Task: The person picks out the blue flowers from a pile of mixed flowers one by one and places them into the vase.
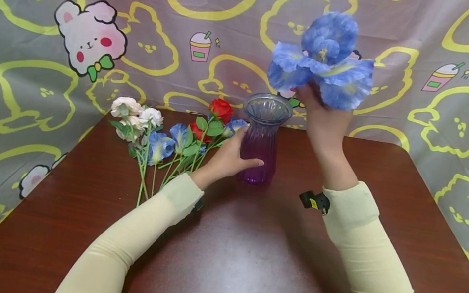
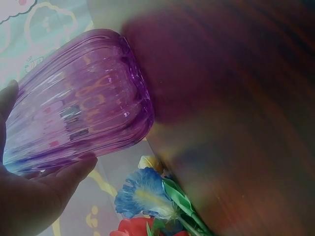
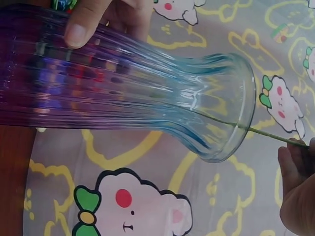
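Grips fluted purple glass vase (image 1: 256, 169) round its side with left hand (image 1: 229, 156), upright on brown table (image 1: 421, 228). Pinches slim green stem (image 3: 273, 135) of large blue iris (image 1: 327, 62) in right hand (image 1: 328, 127), bloom-up, above and right of vase mouth. Holds hands apart. Shows stem end inside vase neck, through clear glass in right wrist view. Includes, left of vase, cream-white flowers (image 1: 129, 111), more blue irises (image 1: 159, 148) and red roses (image 1: 221, 109). Wears pale yellow sleeves (image 1: 384, 267). Faces gray printed cloth (image 1: 181, 79) behind.
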